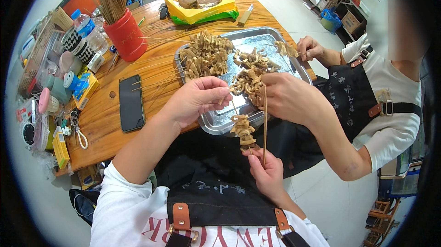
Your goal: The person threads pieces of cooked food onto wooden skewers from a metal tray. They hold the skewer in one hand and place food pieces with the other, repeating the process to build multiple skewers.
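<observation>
My right hand (pixel 267 169) grips the lower end of a bamboo skewer (pixel 235 106) below the tray's near edge. Several tan, chewy-looking food slices (pixel 243 130) are threaded on it. At the skewer's upper end, my left hand (pixel 212 93) pinches a curled slice (pixel 231 91) between thumb and fingers; whether the tip has pierced it I cannot tell. Long thin sticks (pixel 265 123) run upright between my right hand and a co-worker's hand; who holds them is unclear. Beyond, a metal tray (pixel 215 127) carries loose slices (pixel 248 81) and a heap of loaded skewers (pixel 206 54).
A co-worker at right has one hand (pixel 286 97) over the tray and another (pixel 308 48) with a loaded skewer (pixel 286 49). On the wooden table (pixel 103 119) are a phone (pixel 132 104), a red skewer holder (pixel 125 37), a boxed round cake (pixel 200 0) and a utility knife (pixel 245 15).
</observation>
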